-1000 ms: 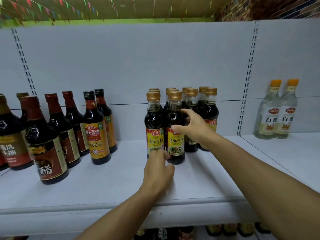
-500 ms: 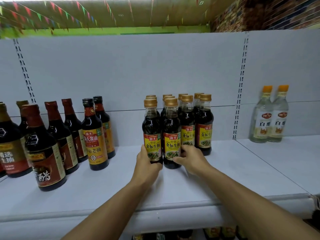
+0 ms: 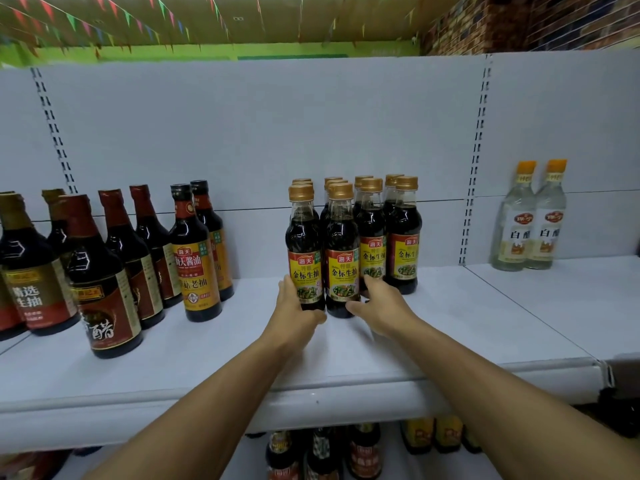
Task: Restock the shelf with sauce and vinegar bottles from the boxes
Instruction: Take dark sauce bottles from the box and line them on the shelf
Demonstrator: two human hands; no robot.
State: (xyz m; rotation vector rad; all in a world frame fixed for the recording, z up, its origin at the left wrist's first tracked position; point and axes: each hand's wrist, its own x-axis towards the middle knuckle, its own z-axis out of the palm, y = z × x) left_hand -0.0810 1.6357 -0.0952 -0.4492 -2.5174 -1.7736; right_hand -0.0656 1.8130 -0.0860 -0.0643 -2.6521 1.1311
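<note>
A cluster of several gold-capped soy sauce bottles with yellow and red labels stands in the middle of the white shelf (image 3: 450, 334). My left hand (image 3: 294, 313) cups the base of the front left bottle (image 3: 304, 258). My right hand (image 3: 379, 306) wraps the lower right side of the front bottle (image 3: 343, 261) beside it. Both bottles stand upright on the shelf and touch each other. Behind them are more rows of the same bottles (image 3: 403, 237).
Larger dark sauce and vinegar bottles (image 3: 100, 278) with red caps fill the shelf's left side. Two clear white vinegar bottles (image 3: 533, 220) with orange caps stand at the back right. More bottles (image 3: 363, 448) sit on the lower shelf below.
My right hand dropped from the back bottles' shoulders to the base of the front right bottle. My left hand moved up against the front left bottle. The view pulled back slightly.
</note>
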